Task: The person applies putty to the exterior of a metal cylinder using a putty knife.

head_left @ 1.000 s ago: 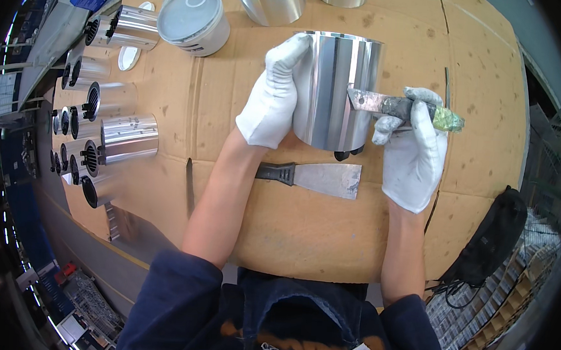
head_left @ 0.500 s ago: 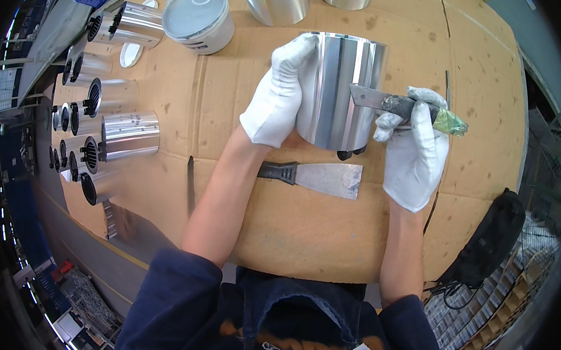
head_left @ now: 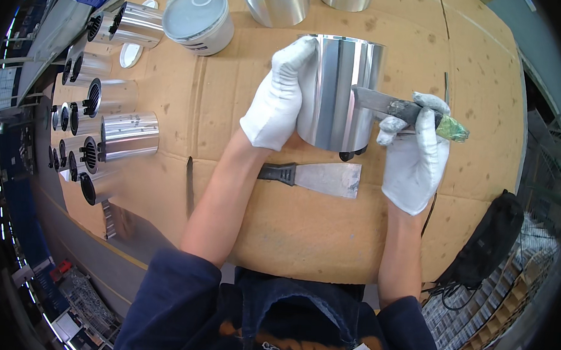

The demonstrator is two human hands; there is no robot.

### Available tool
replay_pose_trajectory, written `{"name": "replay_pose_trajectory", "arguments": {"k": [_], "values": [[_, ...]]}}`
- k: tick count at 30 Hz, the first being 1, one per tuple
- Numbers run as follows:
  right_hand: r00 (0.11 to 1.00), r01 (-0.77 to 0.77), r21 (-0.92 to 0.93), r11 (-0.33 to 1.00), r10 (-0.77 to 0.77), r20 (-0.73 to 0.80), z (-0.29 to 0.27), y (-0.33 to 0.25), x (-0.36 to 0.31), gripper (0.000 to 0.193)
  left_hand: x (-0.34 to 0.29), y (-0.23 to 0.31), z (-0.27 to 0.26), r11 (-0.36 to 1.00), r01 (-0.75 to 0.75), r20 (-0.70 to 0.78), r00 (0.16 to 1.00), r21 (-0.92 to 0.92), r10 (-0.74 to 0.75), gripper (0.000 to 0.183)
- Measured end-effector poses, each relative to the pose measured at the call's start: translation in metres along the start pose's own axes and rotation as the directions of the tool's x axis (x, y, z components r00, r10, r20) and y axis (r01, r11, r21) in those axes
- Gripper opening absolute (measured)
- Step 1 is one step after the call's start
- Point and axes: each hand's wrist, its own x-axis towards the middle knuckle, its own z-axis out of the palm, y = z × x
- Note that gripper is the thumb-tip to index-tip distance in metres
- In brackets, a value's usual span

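Observation:
My left hand, in a white glove, grips a shiny metal cylinder by its left side; most of the fingers are hidden behind it. Small black parts stick out below its lower end. In my gloved right hand is a small scraper with a dark handle and green wrapping at its end. Its blade tip lies against or just before the cylinder's right side; contact cannot be made out. Below the cylinder, a wider putty knife with a black handle rests on the cardboard.
Brown cardboard covers the table. Several metal cylinders with black ends lie at the left. A white lidded bucket and upright metal cylinders stand at the back. A black bag hangs at the right edge.
The scraper and my right hand have shifted slightly down and to the right, and the blade's angle has tilted a little. The cylinder has barely moved in my left hand.

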Motion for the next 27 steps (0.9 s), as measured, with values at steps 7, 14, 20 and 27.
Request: {"name": "replay_pose_trajectory", "arguments": {"k": [7,14,20,27], "values": [[0.999,-0.002,-0.025,1.0,0.001,-0.054,0.002,0.003,-0.001,0.02,-0.001,0.001,0.002,0.999,0.021,-0.047,0.999,-0.038,-0.023,0.065],[0.994,-0.006,-0.043,0.999,0.001,-0.112,0.005,0.002,0.0,0.022,-0.002,0.003,0.003,0.989,0.064,-0.017,0.998,-0.136,-0.067,0.056],[0.994,0.006,0.06,0.998,0.001,-0.112,0.003,0.003,0.0,0.022,-0.006,0.009,0.004,0.989,0.004,0.029,1.0,-0.145,0.0,0.043],[0.992,-0.051,0.386,0.921,0.09,-0.083,0.002,0.004,-0.003,0.021,-0.006,0.012,0.0,0.988,-0.067,-0.074,0.996,-0.139,0.057,0.041]]}}
